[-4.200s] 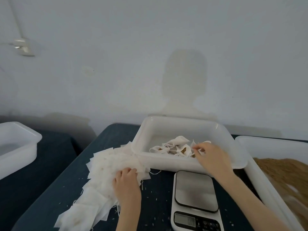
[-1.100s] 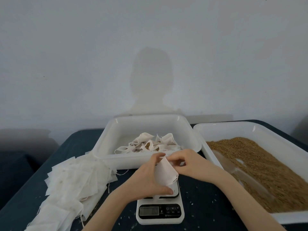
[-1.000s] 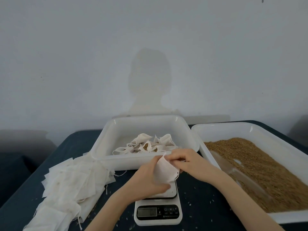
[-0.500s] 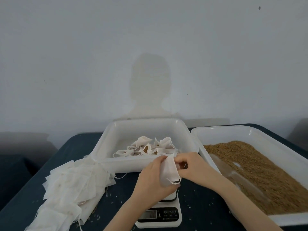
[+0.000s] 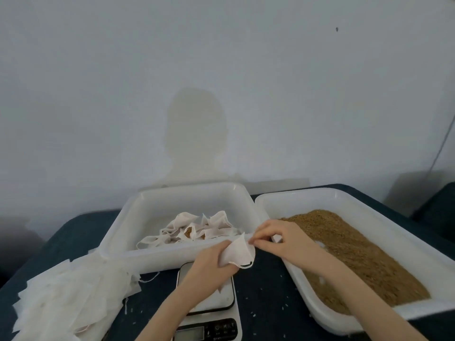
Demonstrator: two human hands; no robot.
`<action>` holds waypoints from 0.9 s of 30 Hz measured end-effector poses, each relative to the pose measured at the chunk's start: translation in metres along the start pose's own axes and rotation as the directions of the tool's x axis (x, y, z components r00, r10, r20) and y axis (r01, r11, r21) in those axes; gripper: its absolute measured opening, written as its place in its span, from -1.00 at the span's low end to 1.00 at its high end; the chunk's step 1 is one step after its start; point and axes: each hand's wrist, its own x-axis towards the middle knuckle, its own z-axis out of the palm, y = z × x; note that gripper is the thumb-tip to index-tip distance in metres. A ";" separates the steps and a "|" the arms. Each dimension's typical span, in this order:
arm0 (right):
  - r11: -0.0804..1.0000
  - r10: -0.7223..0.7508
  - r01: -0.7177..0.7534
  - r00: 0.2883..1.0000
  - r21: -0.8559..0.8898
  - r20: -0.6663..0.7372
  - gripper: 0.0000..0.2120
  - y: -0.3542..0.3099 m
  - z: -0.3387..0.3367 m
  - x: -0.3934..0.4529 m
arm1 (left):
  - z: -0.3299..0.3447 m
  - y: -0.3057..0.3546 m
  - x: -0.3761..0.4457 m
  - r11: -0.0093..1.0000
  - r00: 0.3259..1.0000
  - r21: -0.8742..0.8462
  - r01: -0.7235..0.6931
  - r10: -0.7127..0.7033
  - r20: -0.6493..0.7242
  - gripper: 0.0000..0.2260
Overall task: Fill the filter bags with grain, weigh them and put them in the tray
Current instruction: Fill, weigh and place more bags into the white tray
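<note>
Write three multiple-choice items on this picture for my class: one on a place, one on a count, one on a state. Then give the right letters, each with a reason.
1. Where is the scale?
A. In front of the middle tray
B. Inside the grain tray
C. On the pile of bags

2. How many white trays show?
A. One
B. Two
C. Four

3. What is the held bag like?
A. Full of grain
B. On the scale
C. Held by both the left hand and the right hand

Answers: 1 A, it stands near the tray's front wall. 2 B, one holds bags, one grain. 3 C, fingers of both hands grip it.
</note>
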 end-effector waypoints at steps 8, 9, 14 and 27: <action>0.579 0.486 -0.473 0.854 -0.664 -0.184 -0.72 0.081 -0.061 -0.028 | 0.022 0.010 0.023 0.999 0.999 0.009 -0.048 0.047 0.023 -0.80; 0.529 0.564 -0.481 0.815 -0.700 -0.133 -0.63 0.091 -0.063 -0.032 | 0.025 0.011 0.025 0.998 0.998 0.004 -0.058 0.058 0.028 -0.81; 0.518 0.769 -0.458 0.620 -0.722 0.158 -0.60 0.115 -0.059 -0.043 | 0.040 0.016 0.031 0.999 0.997 -0.006 -0.051 0.052 0.052 -0.83; 0.614 0.668 -0.521 0.743 -0.594 0.039 -0.94 0.116 -0.121 -0.053 | 0.033 0.003 0.029 0.998 0.999 0.047 -0.035 0.033 0.032 -0.83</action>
